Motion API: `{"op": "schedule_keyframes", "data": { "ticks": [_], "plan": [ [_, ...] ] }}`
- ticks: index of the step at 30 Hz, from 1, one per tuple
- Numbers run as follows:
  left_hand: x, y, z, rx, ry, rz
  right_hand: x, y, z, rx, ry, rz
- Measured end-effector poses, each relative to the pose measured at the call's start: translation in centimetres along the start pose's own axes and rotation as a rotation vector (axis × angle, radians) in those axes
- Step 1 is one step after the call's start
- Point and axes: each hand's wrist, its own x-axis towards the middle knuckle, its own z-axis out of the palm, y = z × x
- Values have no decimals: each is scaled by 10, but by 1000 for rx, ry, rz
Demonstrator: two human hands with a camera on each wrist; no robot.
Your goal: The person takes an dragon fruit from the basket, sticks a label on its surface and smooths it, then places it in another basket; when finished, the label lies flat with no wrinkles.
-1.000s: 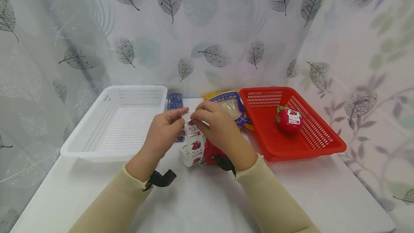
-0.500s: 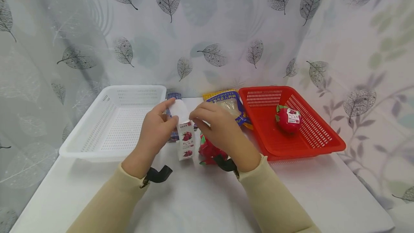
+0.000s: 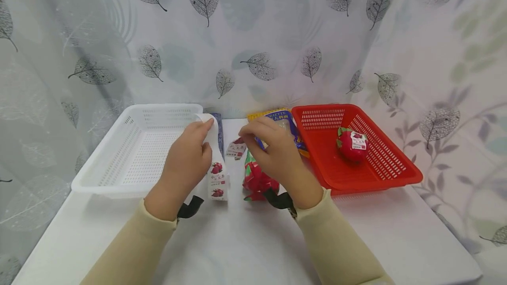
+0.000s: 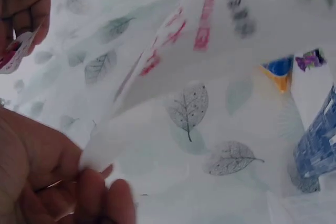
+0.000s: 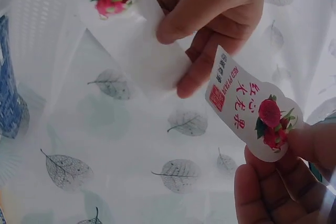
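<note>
Left to right across the surface (image 3: 253, 245): a white basket (image 3: 115, 191) is set to the left of and beyond the left grip (image 3: 186, 155). By the left grip, the label strip (image 3: 217, 181) is pinched between thumb and fingers; its blank backing is arched above the fingertips, and its printed tail is hung to their right. A blue packet (image 3: 220, 129) is partly hidden behind the strip.

Between the two grips, and well apart from the strip, a loose label (image 3: 236, 147) is seen, its edge pinched between the thumb and fingers of the right grip (image 3: 275, 148). Half a second earlier both grips were brought together over the strip; since then they have been drawn apart, and the label has been freed from its backing. Peeling is therefore judged complete for this label, which is not yet attached to anything.

Below the right grip, partly covered by it, a dragon fruit (image 3: 256, 179) is placed on the surface; no label is visible on its exposed side. A yellow-and-blue packet (image 3: 282, 116) is located behind the right grip. To its right, a labelled dragon fruit (image 3: 351, 149) is contained in a red basket (image 3: 380, 187).
</note>
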Motion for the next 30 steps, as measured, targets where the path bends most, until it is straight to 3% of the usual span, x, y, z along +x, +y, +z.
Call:
{"op": "schedule_keyframes", "data": {
  "ticks": [3, 5, 10, 13, 18, 25, 27, 30],
  "plan": [
    [-2, 4, 4, 101, -112, 27, 0, 1, -1, 13, 55, -4],
    [-4, 5, 11, 154, -229, 20, -1, 1, -2, 15, 77, -1],
    [-8, 5, 34, 204, -539, -57, -2, 2, -3, 11, 83, 8],
    [-10, 2, 44, 225, -639, -95, -1, 3, -4, 5, 71, 16],
    [-14, -1, 48, 245, -681, -99, 0, 3, -6, -10, 52, 37],
    [-14, 7, 36, 229, -709, -98, 1, 5, -9, -23, 40, 53],
    [-15, 13, 30, 218, -704, -82, 1, 6, -10, -36, 37, 63],
    [-17, 24, 22, 193, -693, -9, 1, 7, -12, -55, 38, 77]
  ]
}}
